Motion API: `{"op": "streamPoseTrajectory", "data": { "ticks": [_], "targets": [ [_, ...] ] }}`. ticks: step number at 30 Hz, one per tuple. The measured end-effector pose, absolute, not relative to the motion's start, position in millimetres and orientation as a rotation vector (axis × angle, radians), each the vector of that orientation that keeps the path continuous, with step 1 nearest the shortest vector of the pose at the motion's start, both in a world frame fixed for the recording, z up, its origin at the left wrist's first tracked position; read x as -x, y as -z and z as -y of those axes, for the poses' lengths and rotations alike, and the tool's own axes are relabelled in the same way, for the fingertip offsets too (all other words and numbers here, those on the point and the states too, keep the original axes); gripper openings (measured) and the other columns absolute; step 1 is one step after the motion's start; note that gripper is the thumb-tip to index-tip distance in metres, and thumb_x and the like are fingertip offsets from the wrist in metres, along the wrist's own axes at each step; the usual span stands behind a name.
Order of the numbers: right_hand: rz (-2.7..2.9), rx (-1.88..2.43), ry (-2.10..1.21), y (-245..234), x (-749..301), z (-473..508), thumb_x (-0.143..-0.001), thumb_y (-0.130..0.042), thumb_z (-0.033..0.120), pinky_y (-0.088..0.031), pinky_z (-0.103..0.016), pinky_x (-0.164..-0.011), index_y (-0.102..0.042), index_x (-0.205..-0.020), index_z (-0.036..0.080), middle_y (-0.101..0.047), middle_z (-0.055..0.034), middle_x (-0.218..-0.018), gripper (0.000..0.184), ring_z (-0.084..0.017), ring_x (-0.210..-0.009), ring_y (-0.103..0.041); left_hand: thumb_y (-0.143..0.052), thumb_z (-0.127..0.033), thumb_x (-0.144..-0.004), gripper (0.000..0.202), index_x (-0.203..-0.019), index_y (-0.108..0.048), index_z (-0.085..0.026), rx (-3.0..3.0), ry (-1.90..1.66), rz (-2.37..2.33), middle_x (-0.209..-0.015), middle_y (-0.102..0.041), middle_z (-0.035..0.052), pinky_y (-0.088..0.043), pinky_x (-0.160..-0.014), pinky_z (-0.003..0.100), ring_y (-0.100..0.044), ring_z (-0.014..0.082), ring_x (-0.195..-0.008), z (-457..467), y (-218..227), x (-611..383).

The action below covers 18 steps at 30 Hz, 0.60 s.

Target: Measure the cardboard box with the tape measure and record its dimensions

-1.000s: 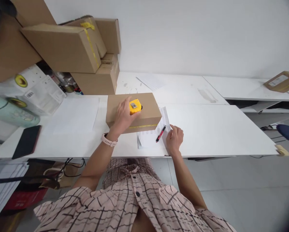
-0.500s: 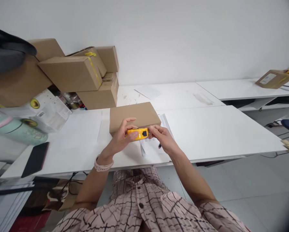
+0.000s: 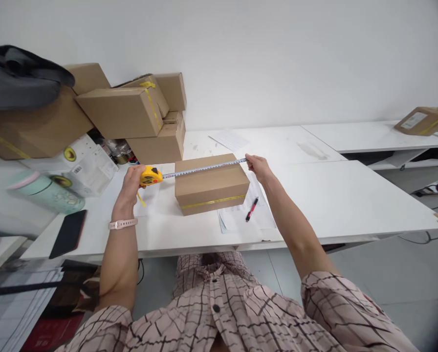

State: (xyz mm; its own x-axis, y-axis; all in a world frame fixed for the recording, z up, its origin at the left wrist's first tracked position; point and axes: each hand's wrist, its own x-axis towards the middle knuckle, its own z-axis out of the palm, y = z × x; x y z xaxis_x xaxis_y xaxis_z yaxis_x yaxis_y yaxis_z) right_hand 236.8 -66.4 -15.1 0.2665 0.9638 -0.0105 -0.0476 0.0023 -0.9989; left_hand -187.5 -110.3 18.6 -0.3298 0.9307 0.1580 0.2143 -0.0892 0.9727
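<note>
A brown cardboard box [image 3: 211, 188] with a yellow tape strip sits on the white table [image 3: 314, 195] in front of me. My left hand [image 3: 131, 183] grips a yellow tape measure [image 3: 151, 176] just left of the box. Its blade [image 3: 204, 168] is stretched across the box's top. My right hand [image 3: 257, 166] pinches the blade's end at the box's far right corner. A red and black pen [image 3: 251, 209] lies on sheets of paper [image 3: 241, 217] right of the box.
Stacked cardboard boxes [image 3: 131, 112] stand at the back left, with a dark bag [image 3: 21, 80] on top. A mint bottle [image 3: 45, 193], white packages [image 3: 83, 164] and a black phone [image 3: 68, 233] lie at the left. Another box [image 3: 422, 120] sits on the far right table.
I lifted the tape measure off the box with my left hand, took the blade's end in my right, and pulled my hands apart, stretching the blade across the box top.
</note>
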Motion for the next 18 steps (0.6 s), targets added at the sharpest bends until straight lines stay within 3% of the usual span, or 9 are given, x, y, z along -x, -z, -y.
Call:
{"op": "streamPoseTrajectory", "data": {
  "ticks": [5, 7, 10, 18],
  "targets": [
    [1.053, 1.391, -0.991, 38, -226, 63, -0.078, -0.075, 0.053, -0.042, -0.026, -0.064, -0.05, -0.067, 0.021, -0.053, 0.0025, -0.067, 0.042, -0.011, -0.064, -0.046, -0.064, -0.049, -0.074, 0.038, -0.097, -0.058, -0.02, -1.269, -1.375, -1.587, -0.09, -0.063, 0.0033, -0.039, -0.052, 0.023, -0.058, 0.0167, -0.073, 112, -6, 194],
    [1.078, 1.399, -1.008, 41, -223, 65, -0.076, -0.077, 0.054, -0.044, -0.026, -0.067, -0.058, -0.082, 0.021, -0.062, -0.0001, -0.081, 0.039, -0.012, -0.071, -0.054, -0.064, -0.051, -0.073, 0.043, -0.101, -0.058, -0.019, -1.29, -1.359, -1.564, -0.092, -0.063, 0.0031, -0.039, -0.054, 0.023, -0.058, 0.0161, -0.074, 111, -5, 188],
    [1.119, 1.412, -1.066, 37, -220, 69, -0.073, -0.08, 0.053, -0.049, -0.028, -0.073, -0.063, -0.107, 0.022, -0.07, -0.0053, -0.102, 0.05, -0.016, -0.086, -0.063, -0.066, -0.053, -0.072, 0.049, -0.107, -0.058, -0.019, -1.315, -1.336, -1.542, -0.095, -0.062, 0.0027, -0.039, -0.054, 0.023, -0.057, 0.0152, -0.075, 107, -4, 179],
    [1.024, 1.55, -1.187, 28, -214, 72, -0.077, -0.081, 0.052, -0.05, -0.027, -0.07, -0.064, -0.088, 0.019, -0.074, -0.0094, -0.106, 0.039, -0.019, -0.089, -0.067, -0.065, -0.053, -0.075, 0.045, -0.104, -0.059, -0.019, -1.321, -1.295, -1.484, -0.097, -0.063, 0.0038, -0.037, -0.055, 0.023, -0.057, 0.0154, -0.078, 105, -3, 177]
  ]
}}
